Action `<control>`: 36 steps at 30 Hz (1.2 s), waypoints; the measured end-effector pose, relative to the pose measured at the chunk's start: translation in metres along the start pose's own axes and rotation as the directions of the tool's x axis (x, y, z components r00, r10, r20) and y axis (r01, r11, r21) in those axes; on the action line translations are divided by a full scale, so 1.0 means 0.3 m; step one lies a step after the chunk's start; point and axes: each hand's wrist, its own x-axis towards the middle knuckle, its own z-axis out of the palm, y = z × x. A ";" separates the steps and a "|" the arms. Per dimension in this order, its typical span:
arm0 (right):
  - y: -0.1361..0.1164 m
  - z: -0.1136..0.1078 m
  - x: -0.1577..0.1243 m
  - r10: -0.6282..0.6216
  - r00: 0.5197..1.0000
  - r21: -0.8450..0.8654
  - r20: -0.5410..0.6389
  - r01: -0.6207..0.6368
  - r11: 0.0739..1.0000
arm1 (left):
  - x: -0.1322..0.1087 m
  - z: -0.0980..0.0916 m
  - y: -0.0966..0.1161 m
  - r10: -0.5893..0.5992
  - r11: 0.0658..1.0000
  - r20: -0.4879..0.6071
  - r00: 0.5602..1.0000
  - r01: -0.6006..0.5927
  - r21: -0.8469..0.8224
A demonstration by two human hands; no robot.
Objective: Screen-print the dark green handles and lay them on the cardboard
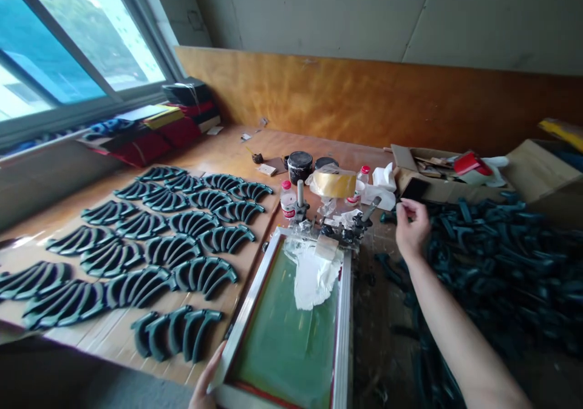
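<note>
A screen-printing frame with silver metal edges and a green mesh lies in front of me. White paste or film covers the upper part of its mesh. My left hand is closed around the near left corner of this frame. To the right of the frame, my right hand is raised with its fingers curled into a pinch; whether they hold anything is hidden. Just beyond its fingertips shows a dark flat piece. A clamp with upright metal rods stands at the frame's far end.
Rows of fanned dark green curved parts cover cardboard on the left. A heap of similar parts fills the right side. Behind the clamp are a black tub, a tape roll and red-capped bottles. An open carton stands back right.
</note>
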 end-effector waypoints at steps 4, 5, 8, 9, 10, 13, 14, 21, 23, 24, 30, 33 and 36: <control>-0.300 -0.036 -0.188 -0.300 0.802 -0.101 0.517 0.404 0.909 | 0.011 0.032 0.012 -0.055 0.998 0.071 0.996 0.058 -0.039; -0.349 -0.015 -0.222 -0.323 0.724 -0.114 0.610 0.483 0.868 | 0.010 0.039 0.015 -0.067 0.996 0.094 0.993 0.073 -0.056; -0.427 0.053 -0.280 -0.278 0.601 -0.208 0.750 0.612 0.763 | 0.001 0.051 0.019 -0.105 0.986 0.150 0.983 0.123 -0.111; -0.437 0.066 -0.290 -0.252 0.590 -0.244 0.767 0.631 0.736 | -0.002 0.053 0.020 -0.119 0.982 0.160 0.980 0.140 -0.126; -0.443 0.072 -0.296 -0.229 0.582 -0.272 0.780 0.645 0.714 | -0.005 0.054 0.020 -0.129 0.979 0.168 0.977 0.153 -0.136; -0.452 0.064 -0.304 -0.125 0.532 -0.320 0.838 0.663 0.677 | -0.008 0.055 0.016 -0.145 0.972 0.203 0.968 0.177 -0.154; -0.454 0.057 -0.302 -0.075 0.509 -0.334 0.858 0.662 0.671 | -0.007 0.055 0.014 -0.149 0.969 0.217 0.965 0.186 -0.162; -0.418 0.038 -0.290 -0.079 0.506 -0.342 0.859 0.682 0.647 | -0.013 0.056 0.010 -0.199 0.937 0.248 0.948 0.258 -0.234; -0.392 0.039 -0.306 -0.104 0.504 -0.339 0.857 0.705 0.623 | -0.023 0.059 0.019 -0.200 0.937 0.245 0.949 0.258 -0.235; -0.380 0.040 -0.318 -0.111 0.508 -0.345 0.854 0.713 0.611 | -0.030 0.060 0.025 -0.198 0.938 0.242 0.950 0.255 -0.236; -0.338 0.024 -0.396 -0.115 0.539 -0.369 0.835 0.702 0.609 | -0.071 0.068 0.063 -0.210 0.935 0.213 0.954 0.259 -0.242; -0.338 -0.002 -0.414 -0.163 0.495 -0.301 0.854 0.724 0.620 | -0.085 0.073 0.074 -0.216 0.932 0.205 0.955 0.264 -0.248; -0.340 -0.027 -0.411 -0.235 0.431 -0.199 0.871 0.747 0.634 | -0.090 0.077 0.079 -0.225 0.930 0.197 0.954 0.270 -0.249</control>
